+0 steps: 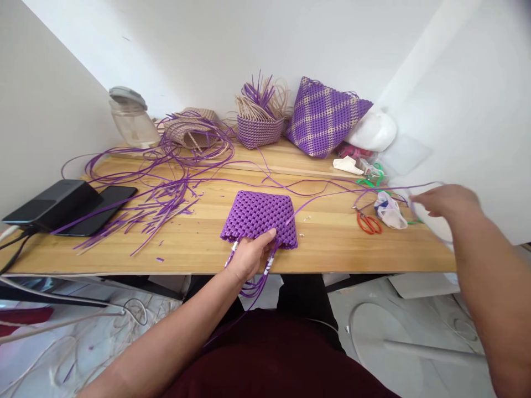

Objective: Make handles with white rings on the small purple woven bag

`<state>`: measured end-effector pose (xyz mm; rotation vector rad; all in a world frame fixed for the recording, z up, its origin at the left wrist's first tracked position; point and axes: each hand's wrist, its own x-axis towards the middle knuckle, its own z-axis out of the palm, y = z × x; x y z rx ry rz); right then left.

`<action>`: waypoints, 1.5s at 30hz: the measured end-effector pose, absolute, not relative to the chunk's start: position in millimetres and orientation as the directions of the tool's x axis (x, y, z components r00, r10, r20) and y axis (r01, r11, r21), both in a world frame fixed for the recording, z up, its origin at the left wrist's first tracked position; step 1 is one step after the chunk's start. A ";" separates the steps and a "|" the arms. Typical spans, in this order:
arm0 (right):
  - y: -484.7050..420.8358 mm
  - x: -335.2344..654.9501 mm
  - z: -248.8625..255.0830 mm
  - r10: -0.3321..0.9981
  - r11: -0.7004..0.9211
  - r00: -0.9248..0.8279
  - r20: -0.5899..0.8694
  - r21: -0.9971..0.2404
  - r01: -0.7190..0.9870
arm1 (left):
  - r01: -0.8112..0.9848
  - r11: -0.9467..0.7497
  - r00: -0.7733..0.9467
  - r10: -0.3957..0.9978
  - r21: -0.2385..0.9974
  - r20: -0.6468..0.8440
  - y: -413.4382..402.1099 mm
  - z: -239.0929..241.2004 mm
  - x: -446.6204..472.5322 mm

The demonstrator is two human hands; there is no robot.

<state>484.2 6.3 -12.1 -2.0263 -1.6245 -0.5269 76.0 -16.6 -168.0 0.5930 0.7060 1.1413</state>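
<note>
A small purple woven bag [262, 214] lies at the front middle of the table, with its handle strands [258, 288] hanging over the edge. My left hand [251, 253] grips the bag's near edge, thumb on top and the fingers hidden underneath. From the weave a purple plastic strand [332, 192] runs right, drawn out to my right hand [446, 200]. That hand is raised at the far right, slightly blurred, its fingers pinched around the strand's end. White tape wraps the handle strands in places.
Orange-handled scissors [369, 223] and a crumpled white-and-blue wrapper [390, 210] lie at right. Cut strips [155, 213] and coiled purple strands [194, 141] spread at left, near a phone [108, 207], black box [52, 204] and jar [133, 119]. A half-woven basket [259, 130] and checked bag [327, 119] stand behind.
</note>
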 end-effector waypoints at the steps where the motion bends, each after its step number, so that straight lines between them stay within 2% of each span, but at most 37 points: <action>1: 2.6 471.4 -18.7 0.813 -0.203 0.223 0.538 -0.097 0.974 | -0.593 0.337 0.271 0.939 0.731 -0.213 -15.7 -167.8 72.9; 2: -2.3 454.0 -27.1 0.837 -0.213 0.213 0.504 -0.057 0.975 | -0.587 0.367 0.289 0.928 0.722 -0.237 -15.0 -167.8 70.0; 5: -24.4 378.3 -58.8 0.870 -0.049 0.077 0.487 -0.069 0.996 | -0.584 0.428 0.303 0.903 0.690 -0.303 -14.9 -167.0 64.5; 6: -32.8 349.0 -69.8 0.860 0.049 0.006 0.510 -0.094 0.994 | -0.578 0.437 0.306 0.899 0.689 -0.313 -15.6 -166.4 63.9; 8: -46.9 294.1 -89.7 0.775 0.437 -0.270 0.571 -0.177 0.882 | -0.547 0.437 0.317 0.898 0.714 -0.306 -17.8 -164.8 63.7; 9: -51.5 271.5 -98.2 0.742 0.539 -0.357 0.568 -0.187 0.821 | -0.510 0.442 0.335 0.892 0.738 -0.303 -19.2 -163.9 63.3; 11: -55.2 240.4 -112.2 0.708 0.629 -0.453 0.542 -0.189 0.754 | -0.404 0.451 0.386 0.873 0.796 -0.298 -22.9 -161.8 60.2; 14: -52.0 225.7 -125.8 0.714 0.623 -0.427 0.555 -0.226 0.748 | -0.221 0.332 0.378 0.896 0.917 -0.233 -34.3 -156.2 46.5; 16: -49.0 227.0 -131.0 0.726 0.605 -0.387 0.569 -0.259 0.753 | -0.077 0.115 0.291 0.953 0.990 -0.088 -47.5 -150.7 33.0; 18: -47.0 229.3 -134.9 0.733 0.597 -0.374 0.568 -0.274 0.754 | 0.087 -0.100 0.236 0.969 0.991 0.077 -62.4 -145.8 19.9; 20: -45.4 229.9 -139.1 0.731 0.584 -0.349 0.587 -0.271 0.766 | 0.169 -0.191 0.252 0.957 0.967 0.145 -73.4 -144.1 10.8; 22: -43.4 229.0 -144.0 0.709 0.570 -0.315 0.631 -0.248 0.784 | 0.157 -0.145 0.235 0.966 0.977 0.106 -76.3 -146.0 7.8; 24: -40.8 227.6 -148.6 0.673 0.568 -0.301 0.676 -0.211 0.796 | 0.069 -0.003 0.209 0.978 0.998 -0.011 -70.7 -149.7 10.7; 26: -38.2 226.6 -151.9 0.636 0.578 -0.307 0.708 -0.173 0.798 | -0.013 0.108 0.235 0.967 0.994 -0.102 -59.1 -152.2 17.9; 27: -37.0 226.3 -152.9 0.619 0.585 -0.313 0.720 -0.157 0.796 | -0.017 0.108 0.261 0.960 0.994 -0.100 -52.1 -152.7 22.2; 30: -34.3 226.1 -154.5 0.564 0.614 -0.328 0.758 -0.118 0.781 | 0.111 -0.034 0.341 0.940 0.993 -0.006 -31.3 -152.2 34.6; 35: -32.2 229.1 -157.6 0.533 0.626 -0.328 0.780 -0.103 0.773 | 0.383 -0.095 0.329 0.944 0.919 -0.039 -18.3 -153.9 41.2; 40: -32.3 233.8 -163.4 0.549 0.612 -0.332 0.767 -0.098 0.785 | 0.613 -0.332 0.341 0.930 0.717 0.139 -47.2 -147.7 24.8; 42: -32.5 234.5 -165.1 0.559 0.606 -0.329 0.761 -0.104 0.789 | 0.633 -0.340 0.331 0.931 0.696 0.154 -59.2 -140.7 15.1; 45: -32.7 233.9 -166.4 0.563 0.603 -0.336 0.755 -0.097 0.791 | 0.493 -0.243 0.397 0.917 0.835 0.033 -65.7 -126.3 -1.9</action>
